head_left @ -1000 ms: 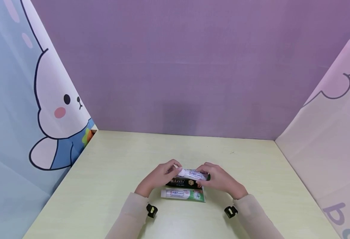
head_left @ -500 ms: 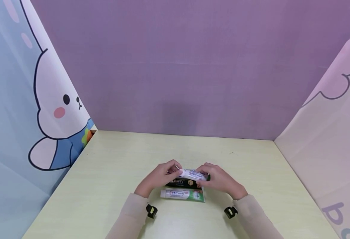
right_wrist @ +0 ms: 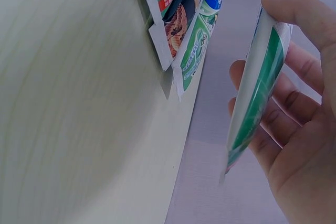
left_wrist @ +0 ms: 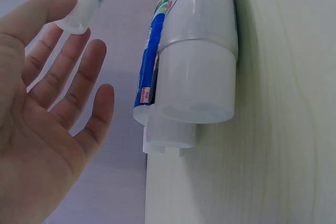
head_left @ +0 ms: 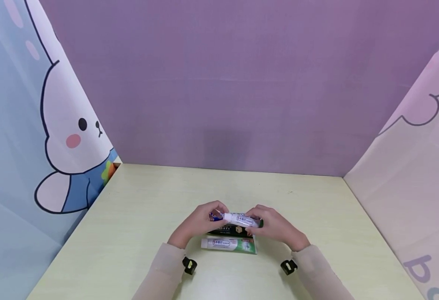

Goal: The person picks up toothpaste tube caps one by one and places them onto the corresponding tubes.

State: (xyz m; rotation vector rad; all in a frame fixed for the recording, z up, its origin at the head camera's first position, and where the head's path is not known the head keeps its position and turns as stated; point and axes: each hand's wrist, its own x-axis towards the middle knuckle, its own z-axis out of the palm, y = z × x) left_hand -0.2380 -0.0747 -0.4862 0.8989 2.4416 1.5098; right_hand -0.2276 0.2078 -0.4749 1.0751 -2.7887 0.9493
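Observation:
A white and green toothpaste tube (head_left: 245,219) is held above the table between both hands. My left hand (head_left: 200,219) pinches its white cap (left_wrist: 79,14) between thumb and fingertips, the other fingers spread loosely. My right hand (head_left: 277,223) grips the tube's body, thumb on one side and fingers on the other, as the right wrist view shows. Below lie a black toothpaste tube (head_left: 225,229) and, nearest me, another white and green toothpaste tube (head_left: 228,244). Behind the black one, a blue and green toothpaste tube (left_wrist: 149,61) is mostly hidden by the hands in the head view.
The pale wooden table (head_left: 148,196) extends around the tubes. A purple backdrop (head_left: 234,83) rises at its far edge. Printed cloths stand on both sides, the left cloth (head_left: 9,166) showing a cartoon rabbit.
My left fingers have shifted slightly at the cap, and part of the blue tube now shows between them. The right hand and the held tube stay nearly in place.

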